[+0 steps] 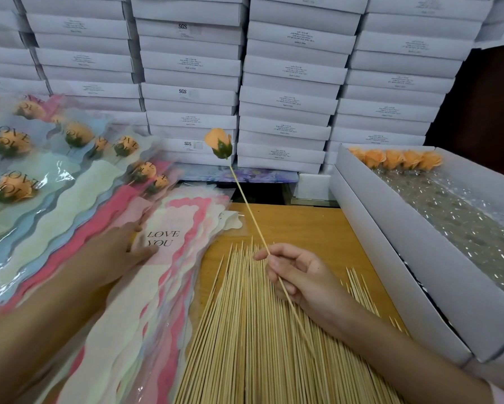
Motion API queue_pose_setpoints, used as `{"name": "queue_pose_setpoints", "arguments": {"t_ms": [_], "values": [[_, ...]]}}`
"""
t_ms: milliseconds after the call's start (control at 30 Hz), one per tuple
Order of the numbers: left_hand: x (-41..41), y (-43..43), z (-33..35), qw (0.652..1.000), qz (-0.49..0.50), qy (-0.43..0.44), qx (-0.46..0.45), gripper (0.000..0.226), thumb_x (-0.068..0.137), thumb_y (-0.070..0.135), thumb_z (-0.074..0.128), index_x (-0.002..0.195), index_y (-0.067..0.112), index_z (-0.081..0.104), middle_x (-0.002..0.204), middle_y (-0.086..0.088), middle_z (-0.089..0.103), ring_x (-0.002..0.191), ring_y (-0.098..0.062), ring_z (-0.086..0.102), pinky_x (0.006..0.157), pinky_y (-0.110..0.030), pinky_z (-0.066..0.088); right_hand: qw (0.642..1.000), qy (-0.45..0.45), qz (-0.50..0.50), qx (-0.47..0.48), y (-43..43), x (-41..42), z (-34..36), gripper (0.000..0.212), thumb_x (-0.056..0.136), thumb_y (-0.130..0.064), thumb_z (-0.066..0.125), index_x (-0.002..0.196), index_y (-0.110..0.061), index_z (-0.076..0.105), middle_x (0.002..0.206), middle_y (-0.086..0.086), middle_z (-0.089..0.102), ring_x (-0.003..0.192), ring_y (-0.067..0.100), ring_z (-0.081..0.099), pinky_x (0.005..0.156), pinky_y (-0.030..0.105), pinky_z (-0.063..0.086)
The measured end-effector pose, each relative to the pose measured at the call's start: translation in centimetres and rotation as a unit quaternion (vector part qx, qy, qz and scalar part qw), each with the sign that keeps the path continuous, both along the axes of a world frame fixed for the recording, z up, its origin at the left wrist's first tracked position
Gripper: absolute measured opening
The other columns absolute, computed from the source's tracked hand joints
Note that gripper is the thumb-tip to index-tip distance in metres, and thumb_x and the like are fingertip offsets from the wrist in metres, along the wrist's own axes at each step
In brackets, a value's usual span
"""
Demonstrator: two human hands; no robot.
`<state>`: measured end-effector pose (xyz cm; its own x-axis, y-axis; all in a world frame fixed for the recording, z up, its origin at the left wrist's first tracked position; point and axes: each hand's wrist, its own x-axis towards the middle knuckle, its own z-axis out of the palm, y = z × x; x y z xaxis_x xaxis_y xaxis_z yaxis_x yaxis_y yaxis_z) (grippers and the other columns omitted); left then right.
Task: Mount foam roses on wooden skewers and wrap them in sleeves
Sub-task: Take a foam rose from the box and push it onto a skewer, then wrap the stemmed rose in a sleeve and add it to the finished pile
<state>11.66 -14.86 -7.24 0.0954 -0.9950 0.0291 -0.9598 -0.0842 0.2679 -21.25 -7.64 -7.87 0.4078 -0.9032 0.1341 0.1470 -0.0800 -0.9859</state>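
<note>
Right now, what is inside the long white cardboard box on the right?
A row of orange foam roses lies at the far end of the long white cardboard box. Crinkled clear plastic film covers the rest; anything beneath it is hidden.

Orange-brown wooden tabletop point(303, 225), bare in a patch near its far edge. Behind that far edge, piled in several side-by-side columns up past the top of the view: flat white cartons point(288, 97), each with small dark print on the front, a few marked "SGS" point(182, 91). At the foot of that pile, just beyond the tabletop's far edge: something flat printed with purple flowers point(253, 174), and to its right a small plain white box point(313, 185). Along the tabletop's right side, angled away: a long open white box point(390, 258), lined with crinkled clear plastic point(455, 217). Above the tabletop's far right corner, beside the cartons: a dark brown surface point(484, 97), too dim to identify.
</note>
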Motion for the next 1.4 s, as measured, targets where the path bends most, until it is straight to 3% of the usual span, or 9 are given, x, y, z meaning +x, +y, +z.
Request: {"name": "queue_pose_setpoints", "arguments": {"t_ms": [333, 567, 700, 833, 933, 1000, 1100, 1200, 1400], "values": [[0.2, 0.5, 0.3, 0.991, -0.002, 0.095, -0.091, 0.036, 0.089, 0.018, 0.068, 0.123, 0.021, 0.058, 0.087, 0.002, 0.056, 0.080, -0.023, 0.055, 0.071, -0.035, 0.045, 1.000, 0.004, 0.006, 0.003, 0.1, 0.1, 0.1, 0.024, 0.088, -0.032, 0.061, 0.106, -0.020, 0.072, 0.073, -0.005, 0.058, 0.053, 0.003, 0.040, 0.052, 0.018, 0.036], [0.4, 1.1, 0.4, 0.988, -0.006, 0.072, -0.133, 0.023, 0.094, 0.020, 0.059, 0.115, 0.029, 0.059, 0.087, 0.002, 0.062, 0.080, -0.023, 0.057, 0.067, -0.033, 0.045, 1.000, 0.012, 0.007, -0.002, 0.1, 0.1, 0.1, 0.025, 0.089, -0.032, 0.060, 0.107, -0.019, 0.072, 0.073, -0.005, 0.057, 0.054, 0.003, 0.039, 0.051, 0.016, 0.037], [0.2, 0.9, 1.1, 0.984, -0.023, 0.106, -0.145, 0.016, 0.095, 0.014, 0.058, 0.101, 0.028, 0.062, 0.072, 0.006, 0.055, 0.067, -0.012, 0.051, 0.058, -0.029, 0.035, 1.000, 0.018, 0.006, -0.002, 0.1, 0.1, 0.0, 0.025, 0.090, -0.032, 0.060, 0.107, -0.019, 0.072, 0.073, -0.005, 0.057, 0.054, 0.003, 0.039, 0.051, 0.016, 0.036], [-0.2, 0.5, 1.9, 0.972, -0.035, 0.198, -0.121, 0.020, 0.095, 0.009, 0.057, 0.098, 0.025, 0.070, 0.085, -0.002, 0.064, 0.076, -0.019, 0.059, 0.063, -0.030, 0.042, 1.000, 0.019, 0.008, -0.001, 0.1, 0.1, 0.1, 0.025, 0.090, -0.032, 0.060, 0.107, -0.019, 0.072, 0.073, -0.005, 0.057, 0.054, 0.003, 0.039, 0.051, 0.016, 0.037], [-0.6, 1.1, 2.5, 0.948, -0.053, 0.300, -0.095, 0.033, 0.095, 0.006, 0.058, 0.093, 0.035, 0.073, 0.097, 0.014, 0.068, 0.072, -0.006, 0.060, 0.058, -0.026, 0.042, 1.000, 0.017, 0.008, 0.000, 0.1, 0.1, 0.1, 0.023, 0.090, -0.031, 0.060, 0.107, -0.019, 0.072, 0.073, -0.005, 0.057, 0.053, 0.003, 0.039, 0.051, 0.016, 0.036], [-1.0, 1.5, 2.9, 0.926, -0.066, 0.366, -0.064, 0.037, 0.096, 0.003, 0.055, 0.097, 0.034, 0.075, 0.104, 0.022, 0.068, 0.086, -0.005, 0.066, 0.068, -0.023, 0.049, 1.000, 0.018, 0.007, -0.002, 0.1, 0.1, 0.0, 0.021, 0.093, -0.029, 0.059, 0.107, -0.019, 0.071, 0.073, -0.005, 0.057, 0.053, 0.003, 0.040, 0.051, 0.016, 0.037], [-2.1, 2.2, 3.6, 0.863, -0.063, 0.501, -0.006, 0.040, 0.097, -0.003, 0.047, 0.107, 0.025, 0.075, 0.111, 0.003, 0.073, 0.090, -0.017, 0.071, 0.065, -0.023, 0.056, 1.000, 0.018, 0.006, -0.004, 0.0, 0.1, -0.1, 0.021, 0.094, -0.028, 0.058, 0.107, -0.020, 0.072, 0.073, -0.006, 0.057, 0.054, 0.002, 0.040, 0.052, 0.016, 0.037], [-3.7, 3.1, 4.3, 0.806, -0.073, 0.588, 0.013, 0.044, 0.094, -0.012, 0.042, 0.116, 0.015, 0.070, 0.118, -0.006, 0.070, 0.076, -0.011, 0.071, 0.052, -0.016, 0.053, 1.000, 0.011, 0.000, -0.004, 0.0, 0.1, -0.1, 0.021, 0.091, -0.031, 0.061, 0.106, -0.021, 0.072, 0.073, -0.006, 0.057, 0.054, 0.003, 0.040, 0.053, 0.018, 0.037], [-6.9, 4.8, 4.4, 0.763, -0.104, 0.633, 0.075, 0.051, 0.089, -0.014, 0.046, 0.123, 0.018, 0.065, 0.134, 0.001, 0.060, 0.077, -0.018, 0.063, 0.048, -0.018, 0.050, 0.997, -0.038, -0.058, -0.016, -0.2, 0.0, -0.3, 0.019, 0.090, -0.030, 0.063, 0.102, -0.019, 0.073, 0.070, -0.004, 0.056, 0.053, 0.004, 0.039, 0.053, 0.023, 0.037]]}}
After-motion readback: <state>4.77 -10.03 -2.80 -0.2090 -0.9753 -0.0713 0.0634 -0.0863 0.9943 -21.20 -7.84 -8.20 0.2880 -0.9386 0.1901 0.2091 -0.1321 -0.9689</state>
